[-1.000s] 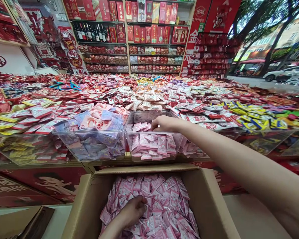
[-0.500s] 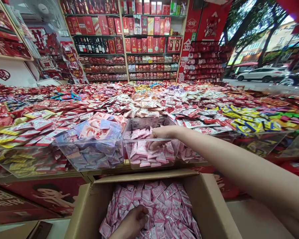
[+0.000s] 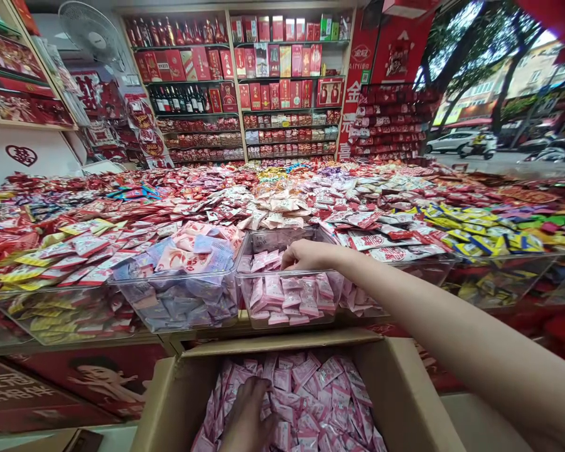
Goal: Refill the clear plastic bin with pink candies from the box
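Small pink-wrapped packets (image 3: 322,376) fill an open cardboard box (image 3: 398,389) in front of me. My left hand (image 3: 250,408) reaches into the box, its thumb and fingers apart and resting on the packets. Above the box stands a clear plastic bin (image 3: 245,263) with more pink packets (image 3: 292,295) of the same kind. My right hand (image 3: 306,254) is in this bin, just behind its front rim. Its fingers are curled down and close together at the packets; whatever they hold, if anything, is hidden.
A clear bin of lilac and pink packets (image 3: 188,282) adjoins on the left. White-and-red packets (image 3: 386,242) and yellow-and-blue packets (image 3: 471,229) lie to the right. Heaped sweets spread behind, up to shelves of red boxes (image 3: 282,94). A scooter rider (image 3: 480,144) is on the street.
My left hand has opened and spread its fingers over the packets. My right hand has risen a little from the packets, with its fingers drawn in. The view has tilted slightly upward.
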A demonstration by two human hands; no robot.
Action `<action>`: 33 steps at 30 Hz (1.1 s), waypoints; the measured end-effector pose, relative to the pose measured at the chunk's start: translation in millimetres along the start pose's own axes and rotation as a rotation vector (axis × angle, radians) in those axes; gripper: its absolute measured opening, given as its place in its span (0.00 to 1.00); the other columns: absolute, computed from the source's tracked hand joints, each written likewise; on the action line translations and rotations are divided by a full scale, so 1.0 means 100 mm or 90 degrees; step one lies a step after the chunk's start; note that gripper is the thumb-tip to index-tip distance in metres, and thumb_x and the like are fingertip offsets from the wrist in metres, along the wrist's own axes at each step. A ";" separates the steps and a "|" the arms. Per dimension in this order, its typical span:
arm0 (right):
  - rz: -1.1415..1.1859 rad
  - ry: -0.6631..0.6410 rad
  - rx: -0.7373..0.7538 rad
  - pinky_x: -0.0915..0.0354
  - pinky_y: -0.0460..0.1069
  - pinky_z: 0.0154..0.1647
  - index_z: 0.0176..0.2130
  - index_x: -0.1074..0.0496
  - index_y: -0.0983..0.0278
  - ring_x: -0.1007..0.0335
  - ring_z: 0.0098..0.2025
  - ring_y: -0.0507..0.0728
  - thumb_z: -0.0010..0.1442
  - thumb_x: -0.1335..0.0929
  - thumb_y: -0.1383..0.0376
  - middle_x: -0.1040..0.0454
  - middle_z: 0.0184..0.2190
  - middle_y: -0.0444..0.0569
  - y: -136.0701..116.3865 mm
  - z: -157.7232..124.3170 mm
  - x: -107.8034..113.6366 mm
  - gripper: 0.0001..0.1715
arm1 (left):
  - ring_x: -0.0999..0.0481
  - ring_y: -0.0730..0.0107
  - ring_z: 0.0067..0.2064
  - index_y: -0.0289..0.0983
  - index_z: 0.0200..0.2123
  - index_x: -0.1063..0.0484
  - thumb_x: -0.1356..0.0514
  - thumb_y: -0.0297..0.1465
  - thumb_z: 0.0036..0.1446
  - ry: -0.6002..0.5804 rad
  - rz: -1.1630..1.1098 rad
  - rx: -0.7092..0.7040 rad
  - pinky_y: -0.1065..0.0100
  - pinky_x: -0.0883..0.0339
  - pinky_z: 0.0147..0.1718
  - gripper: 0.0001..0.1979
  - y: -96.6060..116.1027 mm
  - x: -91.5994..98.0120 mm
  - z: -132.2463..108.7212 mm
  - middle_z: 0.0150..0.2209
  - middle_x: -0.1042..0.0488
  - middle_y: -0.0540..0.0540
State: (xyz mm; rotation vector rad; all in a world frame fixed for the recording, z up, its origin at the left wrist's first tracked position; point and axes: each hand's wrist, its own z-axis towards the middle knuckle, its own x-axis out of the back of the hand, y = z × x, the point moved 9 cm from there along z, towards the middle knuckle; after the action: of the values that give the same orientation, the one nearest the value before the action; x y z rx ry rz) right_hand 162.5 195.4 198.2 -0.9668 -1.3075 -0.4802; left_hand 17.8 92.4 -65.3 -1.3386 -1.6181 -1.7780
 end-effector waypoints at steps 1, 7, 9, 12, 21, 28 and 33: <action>-0.003 -0.007 -0.005 0.42 0.43 0.27 0.34 0.28 0.67 0.34 0.29 0.51 0.47 0.36 0.63 0.26 0.30 0.48 0.01 0.00 -0.01 0.15 | 0.42 0.63 0.49 0.37 0.48 0.41 0.45 0.28 0.39 -0.016 0.011 0.014 0.68 0.49 0.45 0.28 -0.01 -0.03 -0.01 0.47 0.38 0.43; 0.004 -0.041 -0.006 0.42 0.42 0.29 0.35 0.28 0.66 0.33 0.30 0.52 0.46 0.36 0.61 0.26 0.31 0.48 0.05 0.02 -0.08 0.16 | 0.53 0.59 0.57 0.42 0.53 0.46 0.43 0.25 0.35 -0.114 0.026 0.061 0.65 0.56 0.51 0.36 0.01 -0.15 -0.06 0.57 0.51 0.43; -0.001 -0.039 -0.004 0.42 0.42 0.29 0.36 0.28 0.66 0.33 0.30 0.52 0.46 0.35 0.61 0.26 0.31 0.48 0.06 0.02 -0.08 0.17 | 0.48 0.59 0.55 0.42 0.49 0.40 0.43 0.26 0.35 -0.106 0.026 0.038 0.65 0.53 0.49 0.32 0.06 -0.12 -0.05 0.54 0.47 0.43; -0.005 -0.051 -0.005 0.42 0.42 0.27 0.34 0.28 0.66 0.33 0.30 0.52 0.46 0.35 0.59 0.26 0.30 0.48 0.05 0.00 -0.09 0.17 | 0.39 0.64 0.46 0.40 0.36 0.33 0.43 0.26 0.35 -0.086 0.022 -0.004 0.68 0.46 0.42 0.19 0.14 -0.07 -0.03 0.44 0.38 0.46; -0.001 -0.065 -0.050 0.43 0.42 0.26 0.36 0.29 0.66 0.34 0.30 0.52 0.45 0.35 0.59 0.27 0.31 0.48 0.05 -0.04 -0.07 0.18 | 0.36 0.67 0.39 0.38 0.33 0.31 0.45 0.24 0.38 -0.091 -0.040 -0.044 0.70 0.44 0.38 0.14 0.18 -0.07 -0.04 0.36 0.34 0.46; -0.035 -0.073 -0.067 0.43 0.43 0.25 0.35 0.28 0.66 0.34 0.30 0.53 0.46 0.35 0.59 0.27 0.31 0.49 0.00 -0.08 -0.05 0.18 | 0.39 0.56 0.46 0.45 0.42 0.33 0.39 0.30 0.34 -0.130 0.050 -0.031 0.65 0.46 0.42 0.25 0.21 -0.22 -0.06 0.43 0.37 0.44; -0.042 -0.072 -0.106 0.44 0.43 0.24 0.36 0.29 0.65 0.33 0.31 0.53 0.46 0.35 0.60 0.27 0.32 0.48 0.02 -0.12 -0.02 0.17 | 0.35 0.62 0.42 0.43 0.39 0.31 0.46 0.34 0.46 -0.101 -0.038 -0.035 0.67 0.45 0.40 0.14 0.19 -0.18 -0.06 0.39 0.34 0.45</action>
State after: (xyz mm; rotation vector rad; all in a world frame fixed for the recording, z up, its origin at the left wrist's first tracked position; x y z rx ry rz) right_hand 170.5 186.9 196.4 -1.1047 -1.4221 -0.6006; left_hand 39.5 76.6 -69.0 -1.5040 -1.7199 -1.8023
